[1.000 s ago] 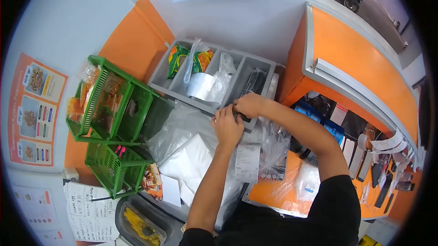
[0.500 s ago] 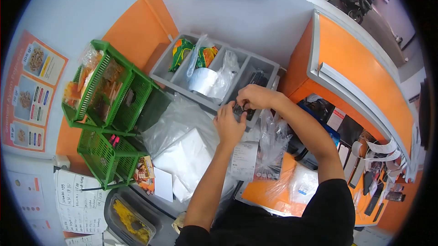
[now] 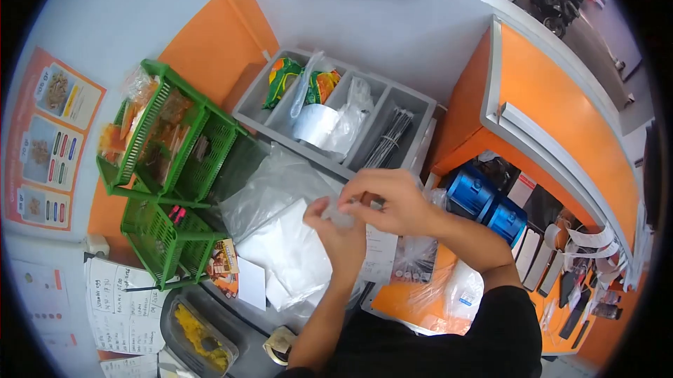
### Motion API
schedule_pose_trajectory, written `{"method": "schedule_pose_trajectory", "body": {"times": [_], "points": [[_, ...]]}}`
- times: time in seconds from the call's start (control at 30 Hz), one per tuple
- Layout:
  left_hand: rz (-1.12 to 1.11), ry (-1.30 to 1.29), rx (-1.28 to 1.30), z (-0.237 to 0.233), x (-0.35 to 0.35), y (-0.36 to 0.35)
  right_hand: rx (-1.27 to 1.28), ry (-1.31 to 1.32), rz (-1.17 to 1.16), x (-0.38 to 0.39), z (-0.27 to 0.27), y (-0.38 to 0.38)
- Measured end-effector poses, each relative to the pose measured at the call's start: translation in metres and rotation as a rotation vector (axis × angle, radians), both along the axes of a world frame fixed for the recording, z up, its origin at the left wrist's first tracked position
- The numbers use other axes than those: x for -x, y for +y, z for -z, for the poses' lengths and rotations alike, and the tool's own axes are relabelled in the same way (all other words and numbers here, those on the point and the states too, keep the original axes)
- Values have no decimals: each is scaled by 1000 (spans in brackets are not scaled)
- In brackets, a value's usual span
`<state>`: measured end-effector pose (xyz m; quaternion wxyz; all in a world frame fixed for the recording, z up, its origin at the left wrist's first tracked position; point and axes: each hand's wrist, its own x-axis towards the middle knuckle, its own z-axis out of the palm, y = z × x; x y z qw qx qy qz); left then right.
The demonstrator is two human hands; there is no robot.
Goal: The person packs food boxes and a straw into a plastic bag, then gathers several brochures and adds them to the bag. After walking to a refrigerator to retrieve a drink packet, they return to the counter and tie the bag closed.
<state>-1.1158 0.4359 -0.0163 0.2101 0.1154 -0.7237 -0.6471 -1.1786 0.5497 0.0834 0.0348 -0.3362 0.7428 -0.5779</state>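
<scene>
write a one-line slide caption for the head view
Left hand and right hand pinch a small item together in front of a grey divided tray, beside green baskets.

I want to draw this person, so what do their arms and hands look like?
Both arms are bare up to the short sleeves of a black shirt. The left hand and right hand wear no gloves, and no watch or bracelet shows on either wrist.
</scene>
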Motion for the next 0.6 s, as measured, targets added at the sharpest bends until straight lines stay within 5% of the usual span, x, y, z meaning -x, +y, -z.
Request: {"method": "schedule_pose_trajectory", "body": {"times": [0.07,0.1,0.13,0.17,0.23,0.27,0.37,0.43,0.47,0.57,0.6], "points": [[-246,140,42,-3,-7,-11,22,-81,-212,-1,-1,-16],[-79,190,56,-4,-7,-27,37,-163,-417,0,0,-22],[90,239,74,-5,-8,-38,31,-264,-369,14,15,-27],[-36,-61,-99,-14,-13,-40,27,-371,-318,39,39,-33],[-65,-122,-168,-13,-24,-54,-87,1,169,106,64,-34],[-92,-191,-245,-10,-28,-60,-308,398,409,147,105,-31],[-129,-174,-93,-1,-35,-69,-770,373,823,164,130,-29],[-120,-179,-51,-4,-31,-73,-1025,59,537,176,131,-25],[-121,-196,-40,-8,-32,-76,-1028,65,534,176,118,-22],[-117,-226,-30,-26,-37,-82,-277,-51,652,171,83,-5],[-102,-219,-27,-30,-33,-83,-280,-54,649,165,73,0]]}}
